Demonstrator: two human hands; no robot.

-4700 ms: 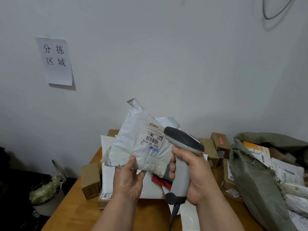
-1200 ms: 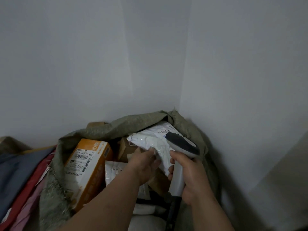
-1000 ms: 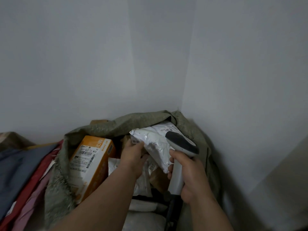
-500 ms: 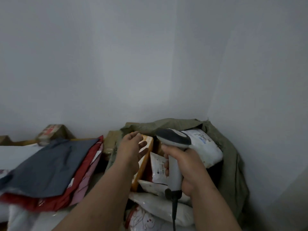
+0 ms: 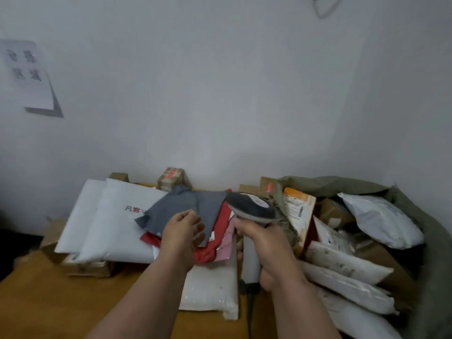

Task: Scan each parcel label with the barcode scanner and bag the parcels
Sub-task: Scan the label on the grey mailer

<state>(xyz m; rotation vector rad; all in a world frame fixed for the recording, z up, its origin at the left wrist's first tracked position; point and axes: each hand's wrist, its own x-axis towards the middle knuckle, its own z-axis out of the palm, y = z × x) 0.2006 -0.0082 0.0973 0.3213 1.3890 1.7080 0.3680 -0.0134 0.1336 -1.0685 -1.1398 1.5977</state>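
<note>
Head view, read from its left edge: a paper sign [image 5: 29, 74] with blurred black characters hangs on the wall in the upper left of the frame. Below it, on the wooden table [image 5: 49, 304], two large white mailers [image 5: 112, 223] lie overlapped at lower left of centre, the nearer one printed with red lettering, with brown cardboard boxes [image 5: 171, 177] behind them against the wall. Toward the centre, a grey mailer [image 5: 181, 206] lies on top of a red mailer [image 5: 217, 236] and a pink one [image 5: 226, 248]. The left hand [image 5: 182, 231] is over the grey mailer's near edge with its fingers loosely curled; whether it touches or pinches the mailer I cannot tell. A white padded parcel [image 5: 210, 289] lies under that pile at lower centre. Just right of centre, the right hand [image 5: 266, 250] grips the pale handle of the barcode scanner [image 5: 249, 209], fingers wrapped round it, the dark head pointing left above the red mailer and a cable running down from its base. On the right of the frame an olive woven sack [image 5: 354, 187] stands open, holding an orange-topped box [image 5: 297, 209], white mailers [image 5: 379, 218] and brown cartons.
</note>
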